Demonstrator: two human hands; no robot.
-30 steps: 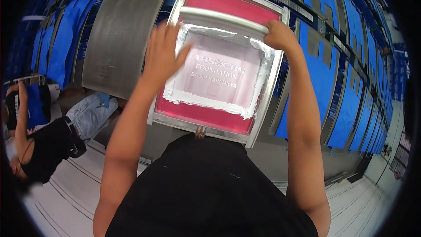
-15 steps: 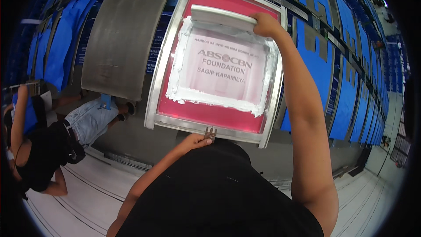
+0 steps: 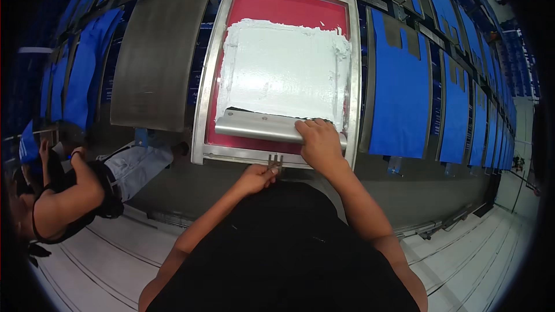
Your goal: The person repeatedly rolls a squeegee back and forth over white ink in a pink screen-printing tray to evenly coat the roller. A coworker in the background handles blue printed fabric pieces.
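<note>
A metal-framed printing screen (image 3: 205, 89) lies in front of me, its mesh (image 3: 289, 4) pinkish red around the sides. White ink (image 3: 280, 69) covers most of the middle, with ragged ridges along its edges. Across the near part of the screen rests a wide silver squeegee (image 3: 248, 126), tilted on the mesh. My right hand (image 3: 321, 143) is closed over the right part of its bar. At the near rail, my left hand (image 3: 254, 179) pinches a small pronged metal bracket (image 3: 275, 162) fixed to the frame. The squeegee's lower edge is hidden.
To the left is a bare grey platen (image 3: 162, 52). Platens with blue sheets (image 3: 399, 86) run in a row on the right, and more blue sheets (image 3: 95, 52) hang at far left. Another person (image 3: 75, 190) stands close on the left, arms raised.
My right hand has drawn the squeegee from the far end to the near end. White ink now covers the lettering seen through the mesh. My left hand stays at the bracket.
</note>
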